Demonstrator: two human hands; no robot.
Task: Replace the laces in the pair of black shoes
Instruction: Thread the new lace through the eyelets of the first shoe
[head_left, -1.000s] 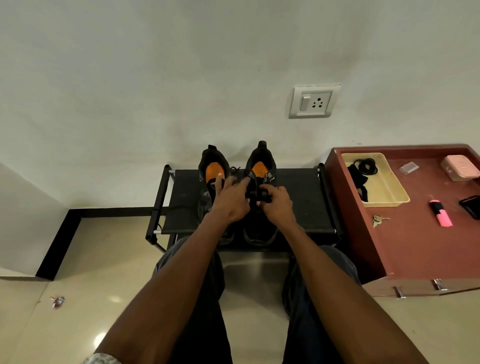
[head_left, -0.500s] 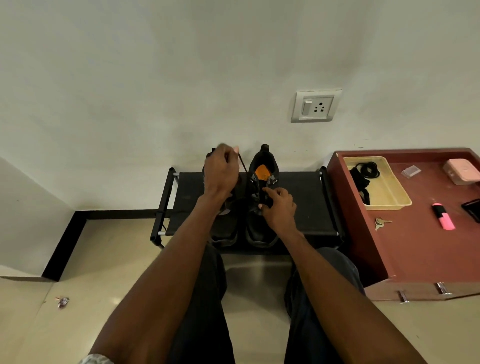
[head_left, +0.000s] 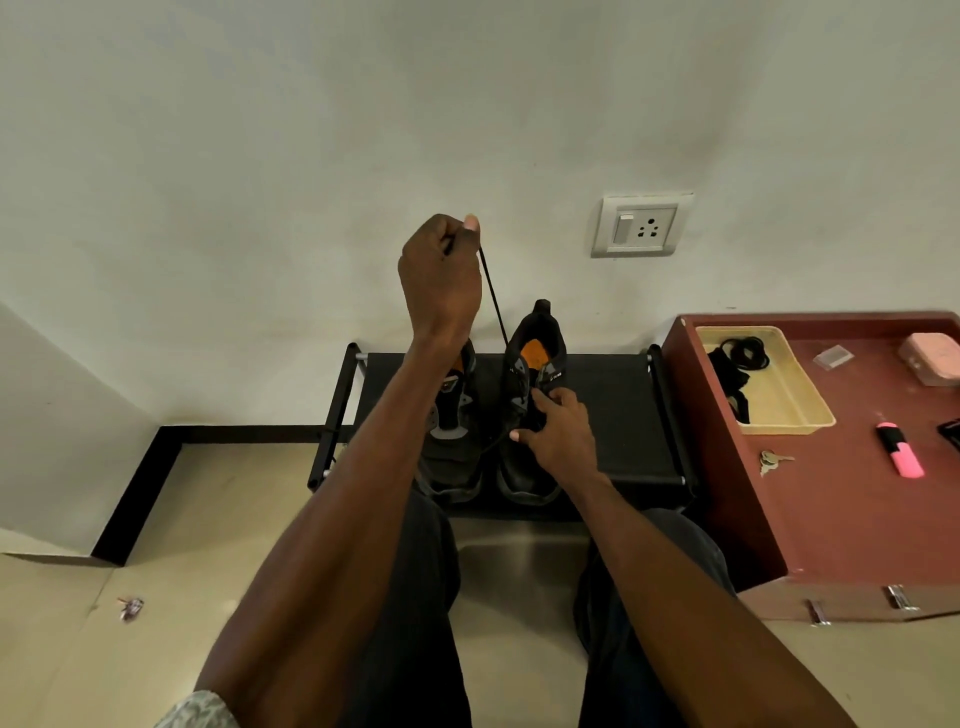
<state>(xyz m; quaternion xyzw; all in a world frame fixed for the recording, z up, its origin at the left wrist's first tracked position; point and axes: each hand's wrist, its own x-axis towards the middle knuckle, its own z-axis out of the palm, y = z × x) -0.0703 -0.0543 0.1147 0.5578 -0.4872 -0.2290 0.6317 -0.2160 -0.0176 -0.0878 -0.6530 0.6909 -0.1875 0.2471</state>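
Two black shoes with orange insoles stand side by side on a low black rack (head_left: 618, 410). My left hand (head_left: 440, 278) is raised above the left shoe (head_left: 451, 426) and grips a black lace (head_left: 493, 299), which runs taut down to the right shoe (head_left: 527, 410). My right hand (head_left: 558, 434) rests on the right shoe's tongue area with its fingers curled on the shoe's lacing. My left forearm hides much of the left shoe.
A reddish cabinet top (head_left: 852, 499) on the right carries a yellow tray (head_left: 779, 415) with black laces (head_left: 745, 353), keys (head_left: 771, 460), a pink highlighter (head_left: 901, 452) and a pink box (head_left: 932, 356). A wall socket (head_left: 641, 226) sits above the rack. A small scrap (head_left: 130, 608) lies on the floor.
My left hand has risen from the shoes to well above them, drawing the black lace up and out of the right shoe. My right hand stays on the right shoe.
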